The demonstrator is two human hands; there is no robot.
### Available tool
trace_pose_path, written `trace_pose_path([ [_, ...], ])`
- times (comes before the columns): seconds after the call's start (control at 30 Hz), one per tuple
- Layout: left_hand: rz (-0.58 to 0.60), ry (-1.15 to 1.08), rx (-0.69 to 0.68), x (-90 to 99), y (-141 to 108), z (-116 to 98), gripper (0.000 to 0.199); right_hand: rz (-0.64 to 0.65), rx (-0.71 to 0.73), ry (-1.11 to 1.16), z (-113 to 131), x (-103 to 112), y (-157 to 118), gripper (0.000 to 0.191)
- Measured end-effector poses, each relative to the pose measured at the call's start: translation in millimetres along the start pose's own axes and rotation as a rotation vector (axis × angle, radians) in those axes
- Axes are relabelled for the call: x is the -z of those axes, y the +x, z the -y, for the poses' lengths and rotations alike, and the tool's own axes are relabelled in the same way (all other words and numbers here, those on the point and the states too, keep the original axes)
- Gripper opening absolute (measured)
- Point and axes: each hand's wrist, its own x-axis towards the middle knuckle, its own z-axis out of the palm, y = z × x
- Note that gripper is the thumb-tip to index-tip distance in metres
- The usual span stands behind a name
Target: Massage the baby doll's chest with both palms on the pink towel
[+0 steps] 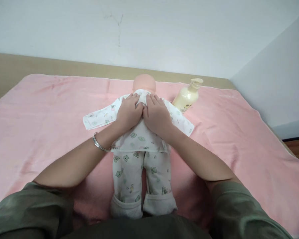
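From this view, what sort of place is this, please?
Probably an indoor baby-care practice area: a clothed doll lies on a pink blanket, with a pump bottle near it.

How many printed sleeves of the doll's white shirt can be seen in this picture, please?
2. The left sleeve spreads outward beside the left hand; the right sleeve spreads outward beside the right hand, near the pump bottle.

Soft, diffuse light; slight blur
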Motion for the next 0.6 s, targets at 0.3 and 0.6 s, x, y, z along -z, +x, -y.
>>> trace_pose_path([
  [0.3, -0.044, -0.026, 0.024, -5.1, 5, 3, 0.028, 0.162, 0.025, 0.088, 0, 6, 3, 0.058],
  [0.6, -0.086, -0.079, -0.011, -10.6, 4, 8, 0.040, 0.105, -0.085, 0.154, -15, -5, 17, 0.062],
])
